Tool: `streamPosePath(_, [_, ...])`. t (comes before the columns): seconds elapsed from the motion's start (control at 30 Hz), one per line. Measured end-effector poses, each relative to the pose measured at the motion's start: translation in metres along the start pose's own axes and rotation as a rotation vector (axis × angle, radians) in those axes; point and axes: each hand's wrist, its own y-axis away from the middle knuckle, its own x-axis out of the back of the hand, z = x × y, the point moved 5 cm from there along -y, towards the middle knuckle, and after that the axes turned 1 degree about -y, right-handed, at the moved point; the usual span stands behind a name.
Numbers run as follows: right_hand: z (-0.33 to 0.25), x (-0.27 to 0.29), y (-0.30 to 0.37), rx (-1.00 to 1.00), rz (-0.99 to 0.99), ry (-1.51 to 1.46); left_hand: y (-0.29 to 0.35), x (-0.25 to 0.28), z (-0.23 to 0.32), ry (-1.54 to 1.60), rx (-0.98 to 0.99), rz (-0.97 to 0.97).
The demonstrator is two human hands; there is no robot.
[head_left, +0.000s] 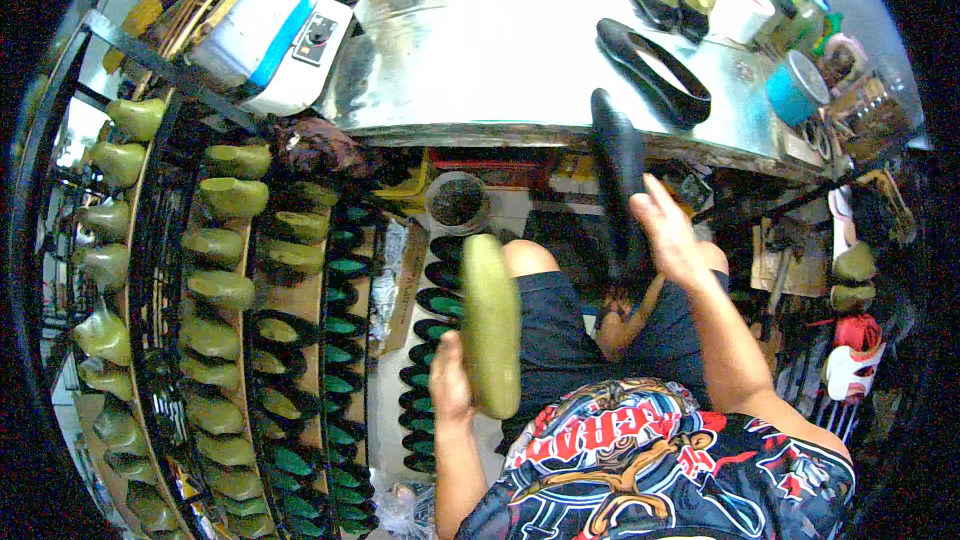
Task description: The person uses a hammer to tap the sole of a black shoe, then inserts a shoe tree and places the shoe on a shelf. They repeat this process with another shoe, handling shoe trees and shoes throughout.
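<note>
My left hand (447,380) grips an olive-green shoe last (490,325) by its lower end and holds it upright over my left knee. My right hand (668,235) is raised and closed on a black flat shoe (617,175), held sole-up just below the front edge of the metal-topped worktable (500,50). The two hands are apart, with the last to the left of the shoe. I sit in dark shorts and a printed shirt.
A rack (235,320) on my left carries several green lasts and black shoes on rows. The worktable bears another black flat shoe (655,70), a blue cup (795,88), a white machine (285,40), tins and tools. A round tin (457,200) sits under the table.
</note>
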Motion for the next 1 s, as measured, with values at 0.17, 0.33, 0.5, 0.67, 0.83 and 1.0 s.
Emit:
streamPosePath(0.17, [0.026,0.059,0.035,-0.021,0.103,0.012,-0.005,0.118,0.09,-0.298,-0.462,0.418])
streamPosePath(0.33, [0.024,0.059,0.084,0.036,0.05,-0.018,-0.12,0.206,0.169,-1.276,-0.278,0.926])
streamPosePath(0.5, [0.028,0.056,0.108,-0.033,-0.008,-0.104,-0.213,0.264,0.202,-1.283,-0.088,0.973])
streamPosePath(0.67, [0.027,0.07,0.124,-0.032,0.052,-0.093,-0.193,0.19,0.209,-1.278,-0.275,1.307])
streamPosePath(0.83, [0.012,0.088,0.112,0.067,0.184,-0.341,-0.146,-0.097,0.168,-1.05,-1.152,0.414])
streamPosePath(1.0, [-0.003,0.087,0.087,-0.067,0.019,-1.044,-0.119,-0.372,0.103,-0.941,-1.104,-0.45])
